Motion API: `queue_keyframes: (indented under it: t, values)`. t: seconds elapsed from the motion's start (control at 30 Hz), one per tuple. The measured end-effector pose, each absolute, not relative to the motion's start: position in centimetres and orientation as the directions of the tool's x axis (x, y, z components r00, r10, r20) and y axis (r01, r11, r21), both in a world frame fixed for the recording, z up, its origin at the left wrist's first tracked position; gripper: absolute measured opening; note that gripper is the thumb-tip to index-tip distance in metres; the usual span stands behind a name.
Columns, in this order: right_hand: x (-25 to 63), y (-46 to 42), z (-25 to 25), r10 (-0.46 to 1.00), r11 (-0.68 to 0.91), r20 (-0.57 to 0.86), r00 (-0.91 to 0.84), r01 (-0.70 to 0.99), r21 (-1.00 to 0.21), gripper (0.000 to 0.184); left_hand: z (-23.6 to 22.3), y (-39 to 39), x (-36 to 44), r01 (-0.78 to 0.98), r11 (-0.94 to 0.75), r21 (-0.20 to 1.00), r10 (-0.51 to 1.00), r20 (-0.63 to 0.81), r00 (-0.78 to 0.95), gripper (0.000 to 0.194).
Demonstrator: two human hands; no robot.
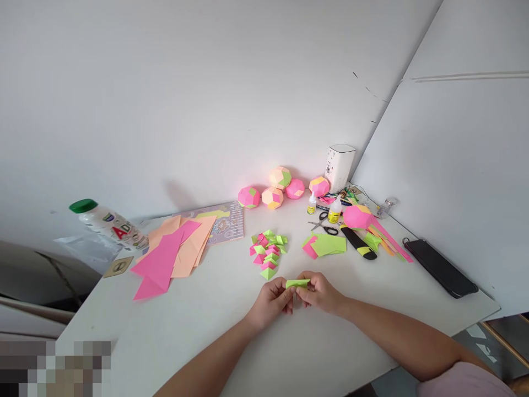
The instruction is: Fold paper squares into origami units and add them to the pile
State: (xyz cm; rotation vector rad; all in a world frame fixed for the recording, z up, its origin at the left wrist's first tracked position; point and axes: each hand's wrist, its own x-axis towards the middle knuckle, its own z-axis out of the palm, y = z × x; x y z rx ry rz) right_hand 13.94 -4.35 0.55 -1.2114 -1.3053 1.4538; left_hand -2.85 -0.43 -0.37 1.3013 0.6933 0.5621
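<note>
A small folded piece of lime-green paper is pinched between my two hands above the near middle of the table. My left hand grips its left end, thumb in front. On the other end, my right hand closes its fingers and thumb. Just beyond my hands lies a pile of small folded pink and green paper pieces. To the right of that pile sit flat green paper sheets with some pink paper at their left side.
Faceted paper balls stand along the wall. Scissors, glue bottles, a box cutter and a black phone-like case lie right. Pink sheets, peach sheets and a white green-capped bottle are left.
</note>
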Motion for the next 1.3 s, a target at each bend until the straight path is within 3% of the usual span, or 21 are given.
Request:
queue_keyframes:
  t: [0.63, 1.13, 1.3]
  values:
    - [14.2, -4.0, 0.2, 0.969, -0.131, -0.138, -0.203, 0.048, -0.99, 0.028, 0.0, -0.3, -2.8, -0.029, 0.258, 0.966, 0.755, -0.183, 0.63, 0.034]
    - [14.1, -4.2, 0.8, 0.965, -0.136, -0.146, -0.218, 0.059, -0.989, 0.001, 0.2, -0.4, -2.7, -0.039, 0.28, 0.959, 0.755, -0.195, 0.627, 0.033]
    - [14.4, -4.0, 0.6, 0.967, -0.136, -0.13, -0.218, -0.01, -0.991, 0.003, 0.4, -0.1, -2.7, -0.127, 0.282, 0.951, 0.799, -0.16, 0.58, 0.031]
